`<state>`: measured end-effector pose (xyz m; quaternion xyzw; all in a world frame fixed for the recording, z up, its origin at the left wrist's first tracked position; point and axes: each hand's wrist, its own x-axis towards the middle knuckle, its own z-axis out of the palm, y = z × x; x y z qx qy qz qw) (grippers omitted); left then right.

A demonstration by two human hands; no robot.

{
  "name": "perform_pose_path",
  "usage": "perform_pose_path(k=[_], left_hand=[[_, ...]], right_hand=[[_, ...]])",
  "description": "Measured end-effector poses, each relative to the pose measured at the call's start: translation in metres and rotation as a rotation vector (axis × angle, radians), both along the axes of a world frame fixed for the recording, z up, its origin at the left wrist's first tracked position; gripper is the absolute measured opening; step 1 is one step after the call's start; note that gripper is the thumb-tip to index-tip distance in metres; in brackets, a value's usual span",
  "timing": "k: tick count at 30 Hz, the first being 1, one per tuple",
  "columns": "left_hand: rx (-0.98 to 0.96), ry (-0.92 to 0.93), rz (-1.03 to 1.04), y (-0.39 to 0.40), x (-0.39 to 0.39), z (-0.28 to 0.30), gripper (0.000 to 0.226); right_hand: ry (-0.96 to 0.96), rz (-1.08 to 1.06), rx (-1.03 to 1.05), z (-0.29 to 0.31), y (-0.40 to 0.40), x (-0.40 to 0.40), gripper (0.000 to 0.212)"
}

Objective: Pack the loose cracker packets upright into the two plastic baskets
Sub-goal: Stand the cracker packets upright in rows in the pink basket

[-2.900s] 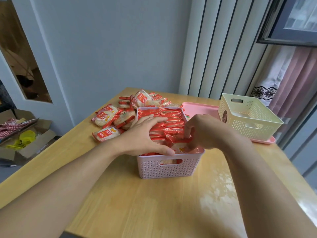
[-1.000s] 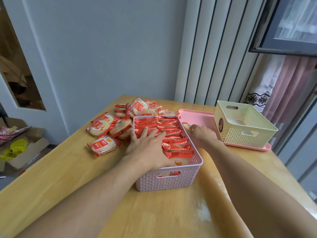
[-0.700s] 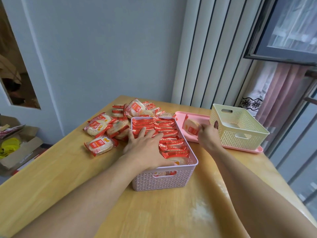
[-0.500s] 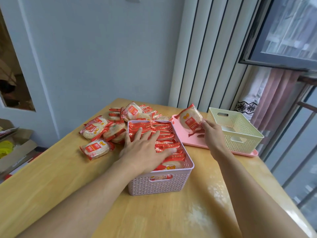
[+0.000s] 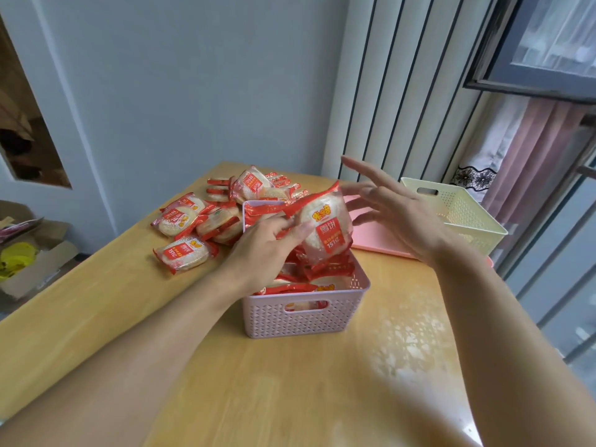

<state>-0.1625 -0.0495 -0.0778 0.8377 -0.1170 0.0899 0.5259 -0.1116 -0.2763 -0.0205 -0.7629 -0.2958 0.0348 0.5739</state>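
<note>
far left, a cardboard box (image 5: 30, 262) sits on the floor with something yellow in it. on the wooden worktop (image 5: 290, 382) there's a loose pile of packets (image 5: 206, 221), red and clear wrappers, lying flat and overlapping, just left of and behind the pink basket (image 5: 303, 314). one packet lies a little apart at the near edge of the pile. the left hand (image 5: 264, 250) is over the pink basket, fingers curled, thumb and fingertips pinching the left edge of a packet (image 5: 325, 230) held upright above the rows already standing in the basket. the basket looks close to full, packets packed on edge along its length, one visible through the front handle slot. the right hand (image 5: 396, 217) hovers just right of that packet, fingers spread and straight, gripping nothing; its fingertips are near the packet's top right corner, though whether they touch it is not clear. behind the right hand a pink tray (image 5: 374, 237) lies on the worktop, and the cream basket (image 5: 464, 211) stands on it at the far right, no packets visible inside from here.
</note>
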Motion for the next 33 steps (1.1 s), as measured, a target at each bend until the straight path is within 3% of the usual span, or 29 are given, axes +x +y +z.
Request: perform_pose_path(k=[3, 6, 9, 15, 19, 23, 28, 33], left_hand=[[0.093, 0.005, -0.035, 0.003, 0.007, -0.006, 0.049], [0.165, 0.055, -0.108, 0.005, 0.003, 0.0, 0.061], [0.579, 0.048, -0.095, 0.007, 0.0, 0.005, 0.098], [0.612, 0.066, -0.174, 0.009, 0.001, 0.01, 0.081], [0.623, 0.047, -0.139, 0.006, 0.004, 0.004, 0.054], [0.647, 0.073, -0.097, 0.007, 0.007, 0.005, 0.07], [0.79, 0.088, -0.132, 0.002, 0.004, 0.008, 0.078], [0.734, 0.114, -0.126, -0.003, 0.003, 0.012, 0.075]], right_hand=[[-0.113, 0.042, -0.138, 0.002, 0.004, -0.008, 0.041], [-0.167, -0.03, -0.291, -0.002, 0.003, -0.008, 0.026], [-0.094, -0.036, -0.407, -0.003, -0.004, -0.009, 0.023], [-0.13, -0.089, -0.59, 0.001, 0.003, -0.019, 0.029], [-0.194, -0.168, -0.857, -0.002, 0.015, -0.027, 0.027], [-0.334, -0.25, -1.054, 0.0, 0.019, -0.034, 0.017], [-0.24, -0.214, -1.103, -0.003, 0.014, -0.041, 0.016], [-0.215, -0.112, -1.19, 0.0, 0.013, -0.042, 0.02]])
